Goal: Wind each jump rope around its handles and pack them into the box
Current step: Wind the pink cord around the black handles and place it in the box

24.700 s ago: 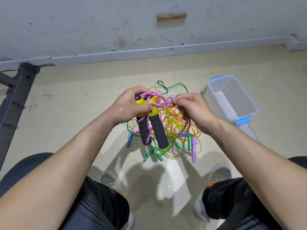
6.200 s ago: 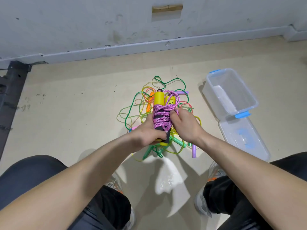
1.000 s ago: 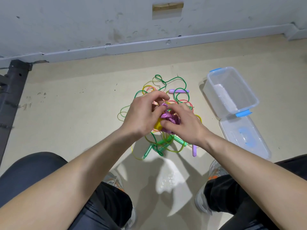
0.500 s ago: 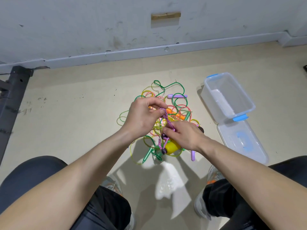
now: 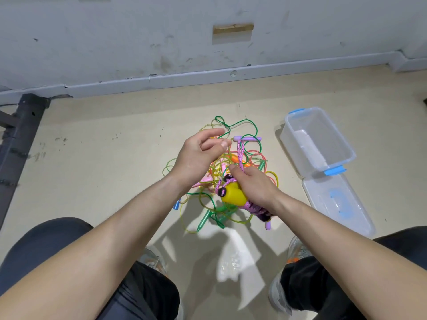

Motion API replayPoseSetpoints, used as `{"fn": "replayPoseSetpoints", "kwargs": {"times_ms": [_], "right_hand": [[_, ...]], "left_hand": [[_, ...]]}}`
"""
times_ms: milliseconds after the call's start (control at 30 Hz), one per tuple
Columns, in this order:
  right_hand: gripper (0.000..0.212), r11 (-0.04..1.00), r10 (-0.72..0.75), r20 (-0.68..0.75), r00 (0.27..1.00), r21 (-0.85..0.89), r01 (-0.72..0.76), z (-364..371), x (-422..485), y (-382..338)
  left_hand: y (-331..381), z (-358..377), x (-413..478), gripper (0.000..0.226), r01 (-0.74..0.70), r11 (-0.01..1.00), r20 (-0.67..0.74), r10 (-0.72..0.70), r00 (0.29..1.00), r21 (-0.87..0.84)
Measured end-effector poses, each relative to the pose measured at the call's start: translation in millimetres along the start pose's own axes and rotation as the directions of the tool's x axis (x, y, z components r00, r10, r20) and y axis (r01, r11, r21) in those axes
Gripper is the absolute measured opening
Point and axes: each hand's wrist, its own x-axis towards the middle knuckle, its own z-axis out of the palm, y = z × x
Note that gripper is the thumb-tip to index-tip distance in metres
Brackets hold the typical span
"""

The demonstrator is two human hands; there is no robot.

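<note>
My right hand grips a jump rope bundle: yellow-topped handles with pink-purple cord wound round them. A loop of that pink cord runs up from the bundle to my left hand, which pinches its top end between thumb and fingers. Below both hands a tangle of thin green, yellow, orange and pink ropes lies on the floor. The clear plastic box with blue clips stands to the right, with nothing inside.
The box's clear lid lies on the floor just in front of the box. A dark metal frame stands at the left. The grey wall and skirting run along the back. My knees and shoes are at the bottom.
My left hand has lifted up and away, drawing the pink cord loop taut. My right hand has turned the wound bundle so the yellow ends point left.
</note>
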Motion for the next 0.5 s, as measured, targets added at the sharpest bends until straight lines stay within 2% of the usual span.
{"fn": "replayPoseSetpoints", "kwargs": {"times_ms": [100,167,200,267,333,367,433,500], "right_hand": [[0.059,0.979,0.095,0.028,0.995,0.176,-0.099,-4,1,-4],[0.065,0.945,0.177,0.064,0.982,0.267,-0.188,-7,2,-7],[0.065,0.915,0.216,0.079,0.973,0.331,-0.230,-10,4,-8],[0.068,0.834,0.279,0.116,0.953,0.463,-0.300,-14,6,-9],[0.072,0.735,0.287,0.209,0.935,0.578,-0.355,-20,7,-9],[0.075,0.671,0.248,0.287,0.925,0.637,-0.378,-23,6,-11],[0.080,0.572,0.117,0.410,0.904,0.717,-0.399,-30,2,-13],[0.081,0.539,0.040,0.429,0.902,0.751,-0.382,-37,0,-12]], "left_hand": [[-6,0,0,0.039,0.226,0.970,0.026,-0.229,0.973,0.090],[-9,2,-7,0.047,0.374,0.925,0.155,-0.380,0.912,0.070],[-13,4,-11,0.049,0.402,0.913,0.226,-0.407,0.885,0.067],[-19,10,-15,0.051,0.392,0.920,0.275,-0.383,0.882,0.023],[-22,15,-14,0.046,0.359,0.931,0.218,-0.337,0.916,-0.070],[-22,15,-12,0.042,0.350,0.928,0.187,-0.324,0.927,-0.125],[-23,12,-7,0.050,0.354,0.902,0.127,-0.332,0.935,-0.246],[-22,7,-2,0.053,0.348,0.886,0.080,-0.341,0.937,-0.305]]}}
